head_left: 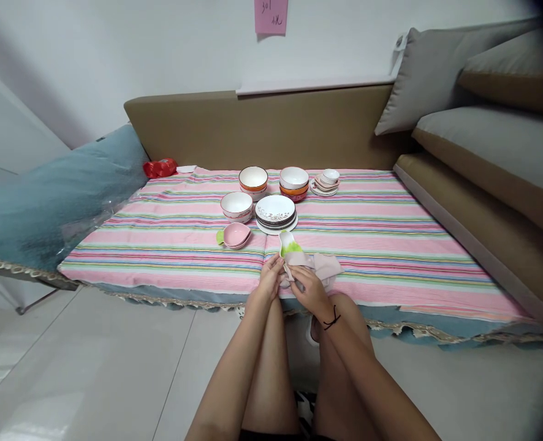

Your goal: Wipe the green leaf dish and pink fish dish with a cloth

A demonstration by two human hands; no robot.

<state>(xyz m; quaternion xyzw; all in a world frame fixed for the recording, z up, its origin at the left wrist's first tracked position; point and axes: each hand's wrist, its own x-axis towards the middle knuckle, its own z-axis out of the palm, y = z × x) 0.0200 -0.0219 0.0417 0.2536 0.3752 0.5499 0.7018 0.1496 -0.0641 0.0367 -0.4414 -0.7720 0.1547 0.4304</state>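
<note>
Wiping, apparently: my left hand [270,277] curled on dish [288,245] edge, right hand [309,288] pinching cloth [326,264] beside it. Dish over sheet [189,257], near plates [275,208]. Next, I judge, calls for turning dish.

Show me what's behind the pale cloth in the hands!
Part of a white-and-green dish pokes out beyond the cloth, with striped sheet around it. The dish's lower part is covered, so I can't see it.
</note>
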